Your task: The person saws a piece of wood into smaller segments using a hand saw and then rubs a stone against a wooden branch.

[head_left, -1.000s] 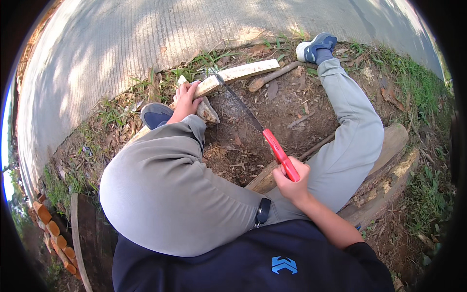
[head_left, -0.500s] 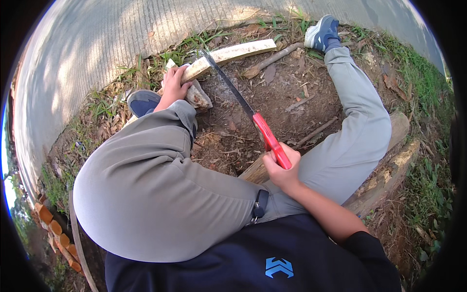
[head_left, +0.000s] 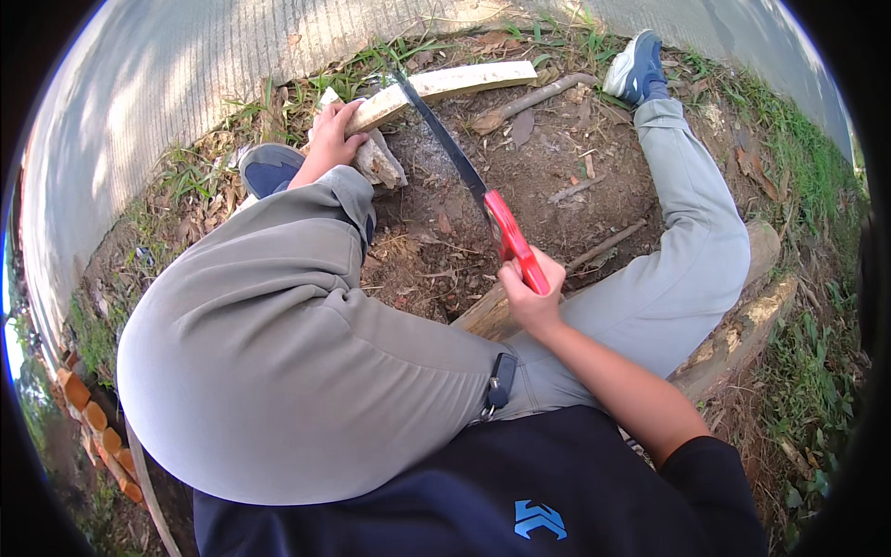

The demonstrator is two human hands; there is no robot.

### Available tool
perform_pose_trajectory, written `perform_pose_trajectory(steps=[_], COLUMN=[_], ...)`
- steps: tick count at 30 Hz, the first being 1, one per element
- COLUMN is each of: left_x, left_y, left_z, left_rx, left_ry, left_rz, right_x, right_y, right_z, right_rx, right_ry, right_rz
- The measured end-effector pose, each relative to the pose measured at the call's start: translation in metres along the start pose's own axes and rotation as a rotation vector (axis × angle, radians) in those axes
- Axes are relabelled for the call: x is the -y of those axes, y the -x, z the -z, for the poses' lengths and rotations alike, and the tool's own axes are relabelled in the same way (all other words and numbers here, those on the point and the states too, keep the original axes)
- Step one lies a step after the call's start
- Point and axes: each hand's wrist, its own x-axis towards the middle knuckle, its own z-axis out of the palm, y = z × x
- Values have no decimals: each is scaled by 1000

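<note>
My right hand (head_left: 531,295) grips the red handle of a hand saw (head_left: 466,183), whose dark blade slants up and left across a pale wooden plank (head_left: 445,85). The blade's far end meets the plank near its left part. My left hand (head_left: 332,139) presses down on the plank's left end, which rests on a grey stone (head_left: 380,162). My bent left knee in grey trousers fills the lower left, and my left shoe (head_left: 269,167) stands beside the stone.
Bare soil with dry leaves and sticks lies under the saw. I sit on a log (head_left: 742,325) at the right; my right leg stretches to a blue shoe (head_left: 636,67). A paved strip (head_left: 167,84) borders the grass at the top left. Bricks (head_left: 88,418) line the lower left.
The saw has moved forward, its blade pushed farther up across the plank. My left hand stays pressed on the plank's end. The camera view has tilted slightly.
</note>
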Motion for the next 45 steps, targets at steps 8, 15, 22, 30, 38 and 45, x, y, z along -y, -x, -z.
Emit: perform_pose_trajectory(steps=[8,15,22,30,38,45], left_x=[4,-9,-2,7,10,7], left_y=[2,-6,6,-3,-5,-8], left_z=[-2,8,2,4,5,3], left_rx=[34,44,44,46,34,56], left_ry=[26,29,-7,41,16,62], left_rz=[13,48,35,14,8,4], right_x=[-1,19,28,6,7,28], right_y=[-16,-39,5,-33,-38,1], right_z=[-23,-37,11,-42,-32,-11], right_rx=[70,63,155,83,118,31], right_ry=[66,-1,151,62,65,116], right_rz=[34,4,119,67,97,40])
